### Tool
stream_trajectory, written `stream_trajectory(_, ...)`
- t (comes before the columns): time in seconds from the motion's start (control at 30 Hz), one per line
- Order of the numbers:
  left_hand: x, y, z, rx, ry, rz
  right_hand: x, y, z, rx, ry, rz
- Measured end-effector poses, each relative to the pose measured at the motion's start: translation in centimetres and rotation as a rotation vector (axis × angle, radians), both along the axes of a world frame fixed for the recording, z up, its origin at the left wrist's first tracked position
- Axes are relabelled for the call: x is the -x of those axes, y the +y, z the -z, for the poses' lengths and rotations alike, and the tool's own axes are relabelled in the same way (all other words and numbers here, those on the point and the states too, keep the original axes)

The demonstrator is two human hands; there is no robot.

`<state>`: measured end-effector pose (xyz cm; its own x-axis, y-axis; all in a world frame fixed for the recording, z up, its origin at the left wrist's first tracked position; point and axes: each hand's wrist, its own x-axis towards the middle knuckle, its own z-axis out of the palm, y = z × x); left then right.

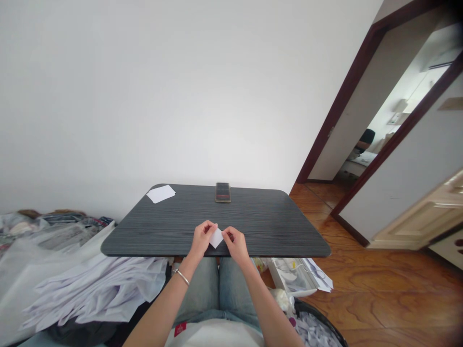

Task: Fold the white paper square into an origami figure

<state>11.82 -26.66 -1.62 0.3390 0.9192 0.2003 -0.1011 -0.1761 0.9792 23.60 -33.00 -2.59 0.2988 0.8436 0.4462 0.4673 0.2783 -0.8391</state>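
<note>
A small white piece of paper (216, 238), folded to a diamond-like shape, is between my hands near the front edge of the dark table (260, 217). My left hand (203, 237) pinches its left side with thumb and fingers. On the other side, my right hand (234, 241) has its thumb and fingertips closed on the paper's right corner. Both wrists come over the table's front edge, and a silver bracelet (180, 275) sits on the left one. How the paper is folded underneath is hidden.
White sheets of paper (161, 193) lie at the table's back left corner, and a phone-like dark device (223, 192) stands at the back middle. White fabric (104, 284) is piled at left. A white box (292, 277) and a bin of scraps (316, 330) are on the right.
</note>
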Motion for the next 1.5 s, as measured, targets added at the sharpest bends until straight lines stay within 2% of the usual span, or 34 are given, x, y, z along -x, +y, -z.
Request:
stream_trajectory(0.3, 0.0, 0.3, 0.3, -0.005, -0.035, -0.086, -0.2, -0.1, 0.1, -0.017, 0.022, 0.040)
stream_trajectory(0.6, -0.2, 0.1, 0.1, -0.039, 0.021, 0.041, -0.5, -0.1, 0.3, -0.028, 0.050, 0.090)
stream_trajectory(0.87, -0.1, 0.2, 0.6, -0.064, 0.032, -0.029, -0.1, -0.1, 0.2, -0.028, 0.055, 0.074)
stream_trajectory(1.03, -0.1, 0.1, 0.3, -0.051, 0.011, -0.081, -0.3, 0.0, 0.4, -0.025, 0.095, 0.084)
stream_trajectory(1.3, -0.1, -0.2, -0.5, -0.004, 0.016, 0.051, -1.0, 0.2, 0.8, -0.022, 0.199, 0.117)
stream_trajectory(1.5, 0.0, 0.1, -0.2, -0.009, 0.033, 0.010, -0.9, 0.3, 0.9, -0.008, 0.263, 0.107)
